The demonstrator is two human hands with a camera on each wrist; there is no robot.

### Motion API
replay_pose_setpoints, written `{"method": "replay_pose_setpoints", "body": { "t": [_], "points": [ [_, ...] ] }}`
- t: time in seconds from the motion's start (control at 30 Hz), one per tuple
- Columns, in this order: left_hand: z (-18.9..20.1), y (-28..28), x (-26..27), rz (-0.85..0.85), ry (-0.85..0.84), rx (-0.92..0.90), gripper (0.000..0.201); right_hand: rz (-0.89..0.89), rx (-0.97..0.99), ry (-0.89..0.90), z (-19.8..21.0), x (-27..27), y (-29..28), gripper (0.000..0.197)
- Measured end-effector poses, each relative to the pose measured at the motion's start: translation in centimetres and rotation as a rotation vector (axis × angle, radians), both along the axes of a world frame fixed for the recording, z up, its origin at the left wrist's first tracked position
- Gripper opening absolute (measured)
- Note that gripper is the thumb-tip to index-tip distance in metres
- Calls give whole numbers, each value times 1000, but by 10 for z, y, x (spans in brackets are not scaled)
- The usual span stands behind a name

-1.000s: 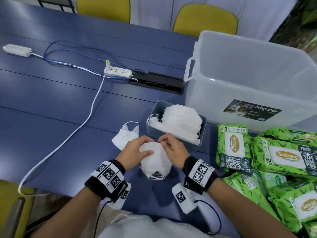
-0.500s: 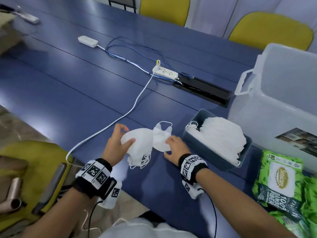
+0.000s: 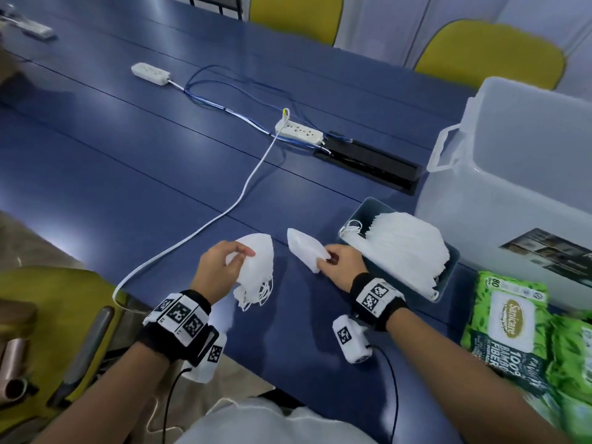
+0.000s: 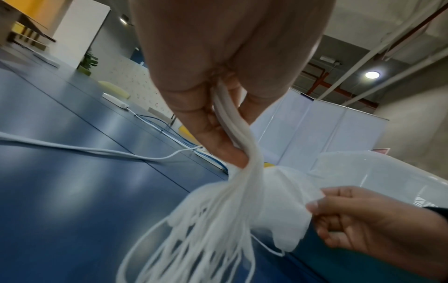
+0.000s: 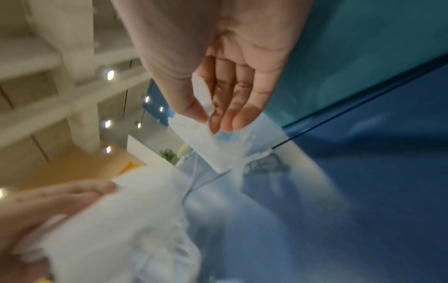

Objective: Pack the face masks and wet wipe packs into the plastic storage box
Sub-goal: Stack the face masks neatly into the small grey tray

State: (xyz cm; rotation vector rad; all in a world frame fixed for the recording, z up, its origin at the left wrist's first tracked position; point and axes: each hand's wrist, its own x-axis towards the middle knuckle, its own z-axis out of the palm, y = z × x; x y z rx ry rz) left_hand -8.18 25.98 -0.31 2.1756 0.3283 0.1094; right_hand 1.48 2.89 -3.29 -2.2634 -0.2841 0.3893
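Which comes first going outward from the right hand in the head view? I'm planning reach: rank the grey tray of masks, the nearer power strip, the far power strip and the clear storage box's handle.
From the right hand:
1. Grey tray of masks, just right of it.
2. Nearer power strip, ahead at mid-table, and the storage box's handle, ahead and right: too close to call.
3. Far power strip, far ahead and left.

Head view looks down over the blue laminate desk (image 3: 134, 174); both wrist views sit low above it, sharing its surface.

Blue table (image 3: 134, 174): power strips (image 3: 298, 131), mask tray (image 3: 448, 277), storage box (image 3: 512, 193), wipe packs (image 3: 509, 325).
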Motion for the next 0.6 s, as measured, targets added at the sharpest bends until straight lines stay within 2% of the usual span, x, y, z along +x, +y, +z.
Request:
{"method": "replay_pose_setpoints", "body": {
  "t": [0.1,0.17,0.27,0.43,0.47,0.6],
  "points": [
    [7,-18,10,-19,42,-50,27,-143,160,-8,12,-16,-12,7],
    [15,-36,16,-54,88,-150,15,-194,259,-31,22,-27,-17,5],
    [22,-63,22,-152,106,-333,48,-207,367,-94,43,-46,-20,15],
    [23,-100,34,-320,35,-411,68,-92,362,-178,56,-70,-30,24],
    [22,-106,36,-361,24,-424,64,-77,357,-180,57,-72,-34,27],
    [27,-122,43,-492,-16,-420,24,-5,386,-187,64,-80,-51,27]
  ]
}}
